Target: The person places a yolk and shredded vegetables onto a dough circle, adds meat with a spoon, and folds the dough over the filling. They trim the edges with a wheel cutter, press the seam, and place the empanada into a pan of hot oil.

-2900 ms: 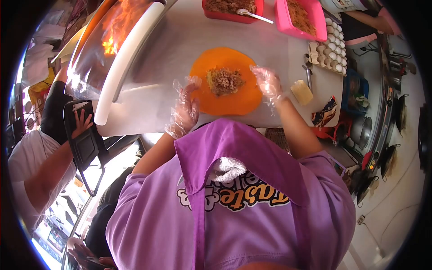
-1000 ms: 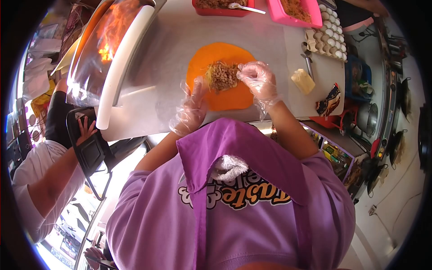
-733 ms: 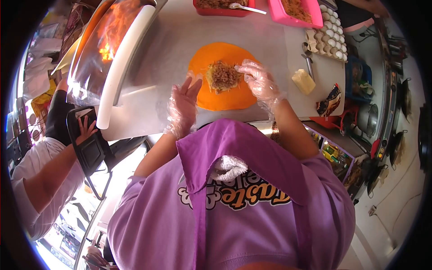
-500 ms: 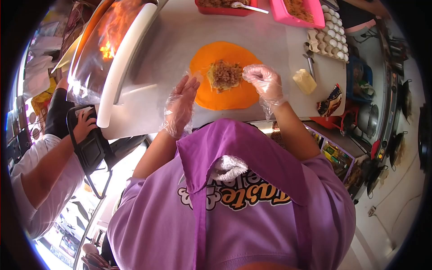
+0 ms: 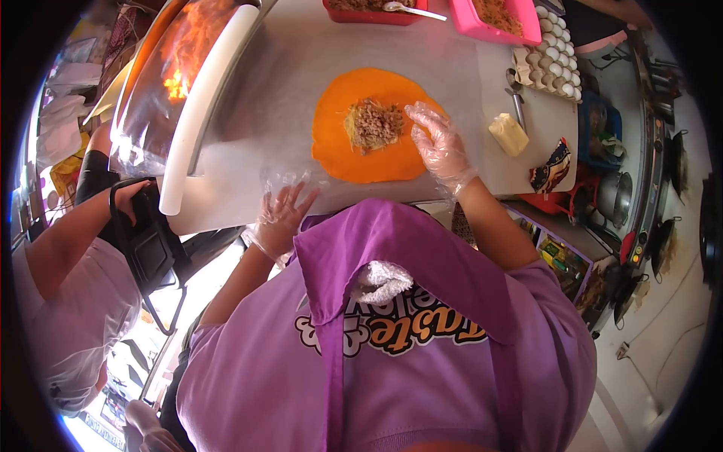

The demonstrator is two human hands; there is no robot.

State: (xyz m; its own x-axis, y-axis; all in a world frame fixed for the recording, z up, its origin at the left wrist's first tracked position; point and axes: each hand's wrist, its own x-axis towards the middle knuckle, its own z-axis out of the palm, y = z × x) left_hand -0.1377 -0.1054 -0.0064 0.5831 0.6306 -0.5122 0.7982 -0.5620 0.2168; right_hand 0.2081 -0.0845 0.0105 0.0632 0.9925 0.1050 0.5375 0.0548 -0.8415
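Note:
A flat round of orange dough (image 5: 346, 167) lies on the table's plastic sheet, a mound of shredded vegetable and ground meat filling (image 5: 374, 124) at its middle. Over the dough's right part is my right hand (image 5: 440, 151) in a clear plastic glove, thumb and fingers apart beside the filling, nothing between them. My left hand (image 5: 282, 218), gloved the same way, hovers at the table's near edge, lower left of the dough, with its fingers spread and holding nothing.
Farther back stand a red tub (image 5: 361, 13) with a spoon (image 5: 414, 10) and a pink tub (image 5: 493, 30). To the right are an egg tray (image 5: 535, 69), a yellow block (image 5: 509, 134) and a metal spoon (image 5: 517, 102). A white roll (image 5: 199, 113) edges the left side; another person's arm (image 5: 71, 226) is beyond.
My left hand has drawn back from the dough's left edge toward the near table edge, spreading its fingers. My right hand's pinched fingers have parted beside the filling.

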